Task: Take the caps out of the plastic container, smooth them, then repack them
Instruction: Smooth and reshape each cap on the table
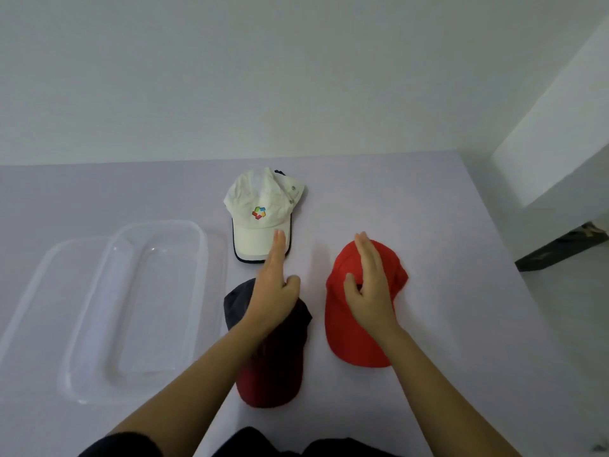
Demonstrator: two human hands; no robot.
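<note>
Head view, looking down at a pale table with a plain wall behind it.

Three caps are out on the table, none in the container.
- White cap, with a coloured logo on the front, lies farthest from me at centre, its brim pointing toward me.
- Dark cap with a deep red brim lies nearest, just below the white one; the two are close but apart.
- Red cap lies to the right of the dark cap, with bare table between them.

Clear plastic container sits at left, open, with nothing in it. A clear lid shows along its left side; I cannot tell whether the container rests on it.

Left hand: fingers straight and held together, thumb out, holding nothing. It sits over the crown of the dark cap, and its fingertips overlap the white cap's brim in the view. I cannot tell if it touches either cap.

Right hand: fingers straight and together, thumb spread, holding nothing, over the crown of the red cap. Contact unclear.

Both forearms are bare, with dark sleeves at the bottom edge.
</note>
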